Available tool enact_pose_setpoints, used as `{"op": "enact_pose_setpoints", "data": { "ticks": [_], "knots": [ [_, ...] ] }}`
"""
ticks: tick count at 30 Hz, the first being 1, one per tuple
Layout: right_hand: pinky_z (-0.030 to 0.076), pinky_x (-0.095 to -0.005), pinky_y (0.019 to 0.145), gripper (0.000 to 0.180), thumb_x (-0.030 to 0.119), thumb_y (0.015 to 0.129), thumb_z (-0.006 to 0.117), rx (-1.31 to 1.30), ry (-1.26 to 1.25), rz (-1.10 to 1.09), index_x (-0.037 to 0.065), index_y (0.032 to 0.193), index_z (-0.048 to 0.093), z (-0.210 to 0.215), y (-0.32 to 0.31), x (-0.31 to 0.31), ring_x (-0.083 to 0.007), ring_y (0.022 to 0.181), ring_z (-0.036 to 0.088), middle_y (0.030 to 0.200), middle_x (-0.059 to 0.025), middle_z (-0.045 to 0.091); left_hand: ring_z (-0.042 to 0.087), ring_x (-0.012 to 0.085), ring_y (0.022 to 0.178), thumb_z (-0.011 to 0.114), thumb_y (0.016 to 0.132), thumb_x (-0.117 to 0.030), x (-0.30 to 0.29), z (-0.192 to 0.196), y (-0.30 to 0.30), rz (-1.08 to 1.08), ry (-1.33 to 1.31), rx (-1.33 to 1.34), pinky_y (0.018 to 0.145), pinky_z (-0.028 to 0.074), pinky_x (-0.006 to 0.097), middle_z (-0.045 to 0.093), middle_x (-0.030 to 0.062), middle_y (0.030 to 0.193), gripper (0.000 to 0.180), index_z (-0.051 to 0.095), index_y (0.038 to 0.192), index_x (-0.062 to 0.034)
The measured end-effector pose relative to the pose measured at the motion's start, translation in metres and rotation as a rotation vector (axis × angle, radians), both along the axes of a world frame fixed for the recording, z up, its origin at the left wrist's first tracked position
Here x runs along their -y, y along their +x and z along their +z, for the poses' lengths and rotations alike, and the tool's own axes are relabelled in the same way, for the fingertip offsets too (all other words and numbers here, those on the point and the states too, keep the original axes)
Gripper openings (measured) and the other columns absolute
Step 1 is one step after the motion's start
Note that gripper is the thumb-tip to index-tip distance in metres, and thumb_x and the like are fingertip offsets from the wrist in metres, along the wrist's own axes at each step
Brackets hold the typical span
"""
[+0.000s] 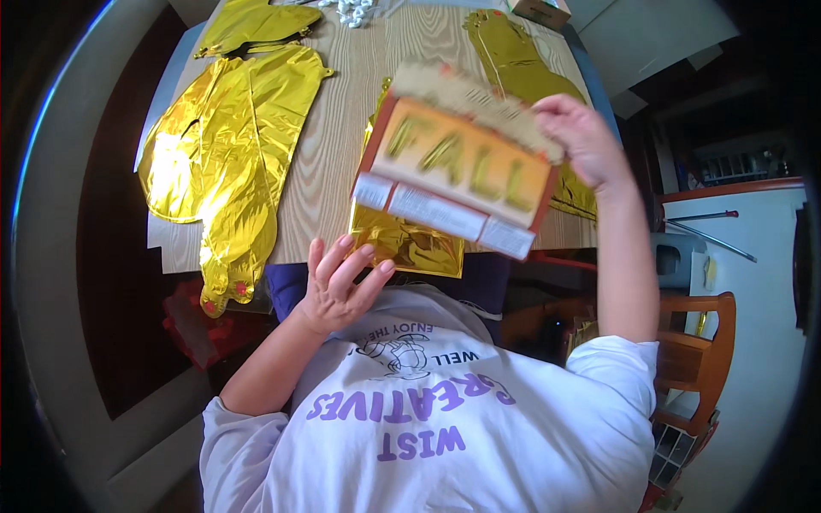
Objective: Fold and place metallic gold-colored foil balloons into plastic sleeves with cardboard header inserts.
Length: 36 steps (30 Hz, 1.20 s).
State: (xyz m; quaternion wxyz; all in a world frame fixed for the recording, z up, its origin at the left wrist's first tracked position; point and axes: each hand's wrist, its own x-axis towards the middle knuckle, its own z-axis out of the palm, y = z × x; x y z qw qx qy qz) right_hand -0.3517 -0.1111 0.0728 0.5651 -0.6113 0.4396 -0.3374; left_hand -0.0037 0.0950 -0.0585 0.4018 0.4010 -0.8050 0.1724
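Note:
My right hand pinches the upper right corner of a cardboard packaging card, which is tilted above the table and a little blurred. The card is orange and brown, with gold balloon letters pictured on it and white label strips along its lower edge. Under it lies a folded gold foil piece, partly hidden by the card and hanging near the table's front edge. My left hand is beside this foil, fingers stretched and apart, the tips over its left side; whether they touch it I cannot tell.
A large flat gold foil balloon drapes over the front edge at left. More gold foil lies at the far left and far right of the wooden table. White small pieces sit at the back. A wooden chair stands right.

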Motion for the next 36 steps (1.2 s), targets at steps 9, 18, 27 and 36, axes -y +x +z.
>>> {"op": "enact_pose_setpoints", "data": {
  "ticks": [9,18,27,36],
  "knots": [
    [0.047,-0.0431,0.091,0.031,0.014,0.087,0.071,-0.915,-0.986,-0.204,0.005,0.116,0.064,-0.033,0.084,-0.071,-0.0282,0.101,0.061,0.110,-0.0111,0.064,0.058,0.0263,0.120,0.063,0.085,-0.019,0.010,0.030,0.010,-0.034,0.172,0.155,0.111,0.040,0.052,0.060,0.0050,0.129,0.038,0.069,0.122,-0.0173],
    [0.049,-0.0406,0.083,0.043,0.009,0.080,0.070,-0.995,-1.057,0.009,0.002,0.122,0.063,-0.047,0.131,-0.201,-0.0284,0.097,0.063,0.104,-0.0134,0.063,0.062,0.0219,0.111,0.062,0.081,-0.018,0.015,0.066,0.005,-0.152,0.206,0.172,0.108,0.043,0.048,0.064,0.0042,0.114,0.041,0.071,0.120,-0.0116],
    [0.035,-0.0295,0.054,0.033,0.025,0.101,0.066,0.070,-0.363,-0.794,-0.001,0.082,0.063,-0.007,0.084,-0.165,-0.0047,0.067,0.047,0.074,0.0028,0.060,0.051,0.0372,0.131,0.082,0.080,-0.017,0.041,0.137,0.007,0.004,0.036,-0.239,0.114,0.033,0.056,0.053,0.0174,0.141,0.062,0.057,0.136,-0.0087],
    [0.061,-0.0380,0.081,0.030,0.029,0.103,0.061,0.853,0.539,-0.640,0.004,0.121,0.060,-0.058,0.135,-0.188,-0.0220,0.092,0.072,0.109,-0.0116,0.070,0.050,0.0395,0.131,0.078,0.081,-0.012,0.037,0.108,0.003,0.004,0.345,-0.154,0.112,0.037,0.057,0.052,0.0185,0.142,0.054,0.061,0.133,-0.0094]
  ]
}}
